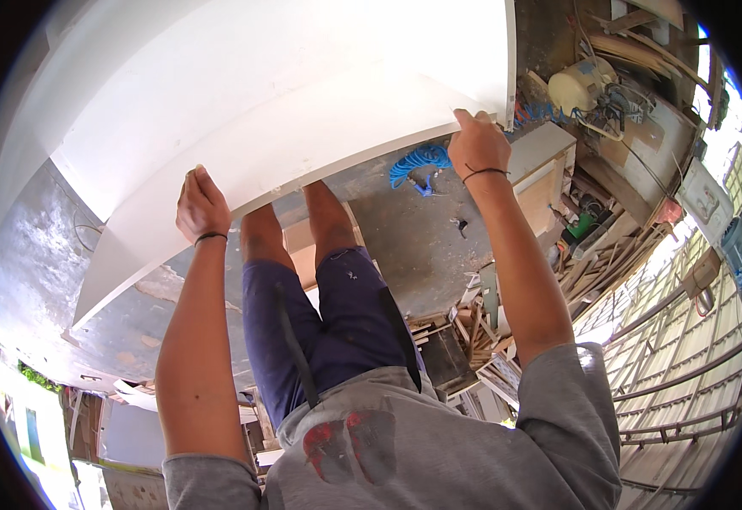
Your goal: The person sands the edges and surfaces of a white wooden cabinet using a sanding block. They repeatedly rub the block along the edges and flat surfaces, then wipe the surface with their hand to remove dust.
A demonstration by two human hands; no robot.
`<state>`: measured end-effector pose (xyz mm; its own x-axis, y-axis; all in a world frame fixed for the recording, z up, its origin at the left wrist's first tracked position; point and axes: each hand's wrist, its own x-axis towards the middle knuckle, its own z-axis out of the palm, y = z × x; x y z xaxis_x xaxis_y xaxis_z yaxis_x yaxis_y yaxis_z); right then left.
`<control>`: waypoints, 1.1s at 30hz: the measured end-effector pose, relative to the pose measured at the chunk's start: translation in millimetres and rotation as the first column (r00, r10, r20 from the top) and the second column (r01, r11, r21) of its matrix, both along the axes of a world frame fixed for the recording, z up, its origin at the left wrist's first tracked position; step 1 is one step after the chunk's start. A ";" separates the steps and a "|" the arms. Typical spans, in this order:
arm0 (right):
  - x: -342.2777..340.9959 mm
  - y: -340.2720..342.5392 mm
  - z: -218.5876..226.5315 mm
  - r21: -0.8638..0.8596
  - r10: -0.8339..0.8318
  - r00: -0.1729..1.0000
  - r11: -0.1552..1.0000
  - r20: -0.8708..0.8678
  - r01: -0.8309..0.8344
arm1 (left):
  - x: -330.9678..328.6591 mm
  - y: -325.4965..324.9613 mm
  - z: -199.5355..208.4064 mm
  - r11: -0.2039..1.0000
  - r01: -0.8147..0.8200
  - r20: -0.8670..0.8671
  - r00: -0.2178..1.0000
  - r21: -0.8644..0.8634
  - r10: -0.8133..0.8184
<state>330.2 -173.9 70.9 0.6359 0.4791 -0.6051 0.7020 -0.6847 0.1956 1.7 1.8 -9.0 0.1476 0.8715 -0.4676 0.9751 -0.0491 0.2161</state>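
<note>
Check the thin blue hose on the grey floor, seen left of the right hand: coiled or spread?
Coiled: the thin blue hose lies in close, overlapping loops. Whether more runs on behind the right hand, I cannot tell.

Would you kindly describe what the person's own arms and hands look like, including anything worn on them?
The left hand and right hand are gloveless, with a thin dark band at each wrist. The sleeves are short and grey.
</note>
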 end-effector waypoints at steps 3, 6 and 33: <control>-62.3 -6.4 -33.7 0.185 0.228 0.962 0.950 0.147 -0.253 | -0.6 0.3 -4.4 1.000 0.003 0.015 1.000 -0.001 -0.003; -160.0 49.6 -22.7 0.298 0.122 0.952 0.954 -0.282 -0.034 | -2.8 -2.4 -2.7 1.000 0.012 -0.004 1.000 -0.015 -0.012; -109.7 -73.9 41.4 0.209 -0.638 0.348 0.286 -0.687 0.935 | 16.5 -4.9 -25.5 0.927 0.307 0.413 0.889 -0.217 -0.198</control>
<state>220.5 -247.8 112.3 0.6313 0.1641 -0.7580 -0.3834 -0.7835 -0.4890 18.2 -3.0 -34.5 0.5574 0.6289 -0.5420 0.7785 -0.1690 0.6045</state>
